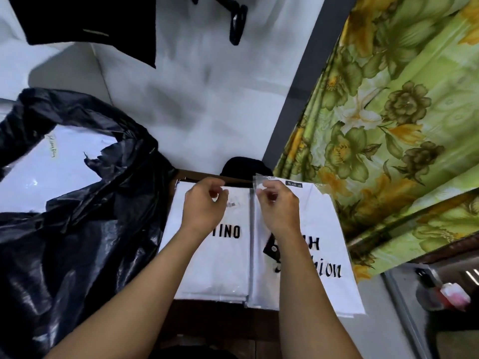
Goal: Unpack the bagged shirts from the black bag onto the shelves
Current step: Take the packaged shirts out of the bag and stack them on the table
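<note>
Head view, looking down. On my left the black bag (77,229) slumps open, its crinkled plastic reaching the edge of the shelf; through its torn mouth I see another bagged white shirt (51,177) still inside. On my right a green floral curtain (388,138) hangs close along the shelf edge and touches the corner of the right-hand packet. Behind the shelf rises a white wall (207,99), with a dark garment (90,22) hanging at upper left. Two bagged shirts lie flat, side by side and touching, on the dark wooden shelf (220,322): the left shirt (215,268), printed with letters ending "TINO", and the right shirt (324,229), printed with partly hidden letters ending "ion". Both have their long axes running away from me, collars toward the wall, print reading upright from my position; the right packet is turned slightly clockwise. My left hand (204,206) hovers over the collar end of the left shirt, fingers curled together; I cannot tell whether it pinches anything. My right hand (277,206) pinches the clear plastic flap at the top of the right shirt's packet.
</note>
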